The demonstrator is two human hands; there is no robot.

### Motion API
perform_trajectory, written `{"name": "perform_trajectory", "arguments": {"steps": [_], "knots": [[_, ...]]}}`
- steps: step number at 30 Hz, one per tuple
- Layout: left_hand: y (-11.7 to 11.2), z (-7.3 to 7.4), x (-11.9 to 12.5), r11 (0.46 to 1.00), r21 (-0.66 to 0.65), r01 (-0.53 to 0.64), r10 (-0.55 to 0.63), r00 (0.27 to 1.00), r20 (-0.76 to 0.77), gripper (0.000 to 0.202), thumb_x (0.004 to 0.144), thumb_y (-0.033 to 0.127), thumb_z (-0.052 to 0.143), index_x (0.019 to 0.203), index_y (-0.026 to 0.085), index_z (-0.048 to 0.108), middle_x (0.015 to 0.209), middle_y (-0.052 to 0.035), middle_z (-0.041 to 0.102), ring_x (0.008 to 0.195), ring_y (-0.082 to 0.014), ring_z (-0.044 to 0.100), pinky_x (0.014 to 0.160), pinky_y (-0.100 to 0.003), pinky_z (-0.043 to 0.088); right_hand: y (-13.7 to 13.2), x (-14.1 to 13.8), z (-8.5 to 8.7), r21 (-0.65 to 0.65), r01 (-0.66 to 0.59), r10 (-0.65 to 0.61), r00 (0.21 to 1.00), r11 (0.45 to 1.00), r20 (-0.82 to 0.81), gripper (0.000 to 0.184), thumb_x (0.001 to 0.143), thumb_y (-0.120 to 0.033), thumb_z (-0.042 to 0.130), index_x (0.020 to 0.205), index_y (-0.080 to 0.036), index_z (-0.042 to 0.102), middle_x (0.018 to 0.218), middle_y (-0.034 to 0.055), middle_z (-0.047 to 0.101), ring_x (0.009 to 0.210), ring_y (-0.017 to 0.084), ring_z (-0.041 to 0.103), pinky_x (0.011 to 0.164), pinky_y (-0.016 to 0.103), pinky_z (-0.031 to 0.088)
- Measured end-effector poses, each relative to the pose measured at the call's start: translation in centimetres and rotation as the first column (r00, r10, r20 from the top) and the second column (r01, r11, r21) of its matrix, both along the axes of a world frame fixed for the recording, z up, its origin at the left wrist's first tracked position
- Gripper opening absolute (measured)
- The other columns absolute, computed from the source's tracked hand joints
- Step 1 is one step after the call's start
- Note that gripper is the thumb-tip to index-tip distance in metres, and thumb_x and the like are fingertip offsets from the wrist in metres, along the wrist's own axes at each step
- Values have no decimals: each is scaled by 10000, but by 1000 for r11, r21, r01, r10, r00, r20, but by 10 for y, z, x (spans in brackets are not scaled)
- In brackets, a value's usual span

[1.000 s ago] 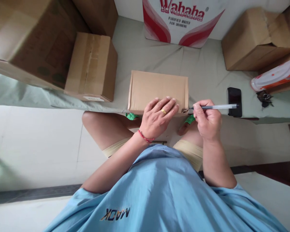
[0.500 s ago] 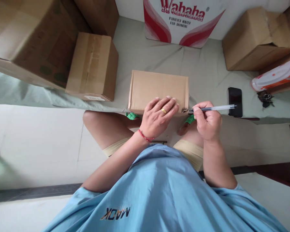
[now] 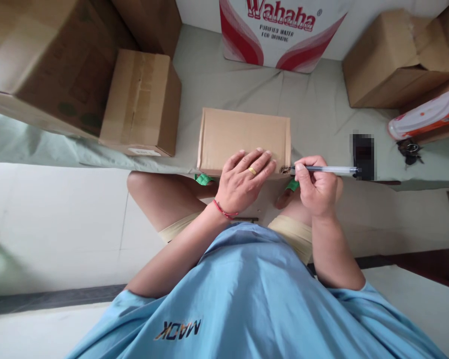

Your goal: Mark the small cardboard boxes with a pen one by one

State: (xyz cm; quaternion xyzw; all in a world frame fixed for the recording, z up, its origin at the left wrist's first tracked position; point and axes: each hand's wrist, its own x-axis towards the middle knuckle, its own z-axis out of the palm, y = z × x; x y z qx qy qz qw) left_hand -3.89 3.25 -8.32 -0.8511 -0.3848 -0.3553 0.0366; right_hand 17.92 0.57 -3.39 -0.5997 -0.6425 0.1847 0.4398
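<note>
Green cloth, left hand flat on box, right hand gripping pen, tip seemingly touching.

My left hand lies flat, palm down, fingers spread and pointing forward, forearm angled in from the left. My right hand is curled, thumb and fingers pinched together, wrist bent inward.

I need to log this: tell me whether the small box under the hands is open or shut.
Shut: the small cardboard box shows an unbroken flat top, left hand pressing it, pen tip at its corner.
</note>
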Motion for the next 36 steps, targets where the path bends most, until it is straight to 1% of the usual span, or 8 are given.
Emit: {"name": "perform_trajectory", "arguments": {"steps": [6, 8, 12, 20, 25, 29, 33, 36], "knots": [[0, -1, 0, 996, -89, 24, -22, 1000, 18, 396, 1132, 194, 555, 1489, 296, 692, 1551, -43, 728, 1503, -225, 647, 1316, -438, 363, 1, -5, -6, 10, -17, 17, 1000, 1000, 8, 291, 1106, -481, 606, 983, -236, 700, 790, 2, 687, 657, 145, 612, 653, 291, 495], [0, -1, 0, 997, -78, 20, -19, 1000, 17, 395, 1132, 194, 557, 1491, 293, 690, 1555, -42, 725, 1501, -225, 649, 1313, -436, 366, 0, -5, -5, 3, -30, 30, 999, 1000, 16, 300, 1107, -490, 598, 978, -237, 698, 778, -2, 681, 655, 144, 612, 654, 290, 499], [0, -2, 0, 999, -37, 15, -14, 1000, 11, 389, 1130, 184, 557, 1480, 284, 695, 1549, -39, 729, 1489, -224, 658, 1302, -433, 379, -1, -4, -5, 7, 18, -18, 1000, 1000, 9, 315, 1110, -502, 595, 986, -233, 700, 778, 4, 682, 651, 145, 604, 644, 294, 491], [-1, -2, -1, 996, -88, 20, -20, 1000, 1, 413, 1134, 196, 543, 1510, 297, 682, 1561, -47, 720, 1513, -228, 638, 1315, -451, 380, -1, -5, -9, -11, -43, 42, 997, 999, -60, 277, 1110, -475, 616, 995, -238, 701, 752, -12, 648, 668, 145, 609, 662, 285, 496], [-1, -1, -1, 996, -92, 20, -19, 1000, 5, 409, 1135, 195, 543, 1504, 296, 687, 1563, -47, 719, 1511, -221, 640, 1318, -444, 381, -2, -7, -8, -7, -5, 5, 997, 1000, -72, 285, 1110, -493, 611, 1006, -242, 698, 757, -10, 660, 663, 147, 615, 641, 279, 500], [0, -1, -1, 990, -140, 33, -31, 999, 11, 424, 1137, 209, 539, 1525, 308, 676, 1574, -52, 710, 1533, -229, 621, 1331, -454, 368, -4, -8, -10, -10, -61, 60, 995, 998, -83, 283, 1110, -486, 616, 1000, -240, 704, 738, -19, 656, 646, 139, 611, 640, 275, 506], [0, -2, -1, 990, -139, 31, -30, 1000, 8, 425, 1138, 210, 534, 1527, 309, 673, 1579, -52, 706, 1535, -228, 619, 1337, -454, 359, -4, -8, -11, 25, -11, 13, 994, 1000, -112, 255, 1115, -456, 621, 1017, -234, 700, 746, -24, 657, 646, 131, 603, 630, 266, 489], [0, -2, -1, 990, -139, 32, -31, 999, 10, 428, 1137, 211, 535, 1531, 311, 667, 1579, -51, 706, 1538, -225, 616, 1342, -450, 354, -4, -9, -12, 5, -27, 28, 995, 1000, -100, 265, 1111, -465, 622, 1011, -233, 701, 744, -23, 658, 647, 132, 606, 635, 267, 494]]}}
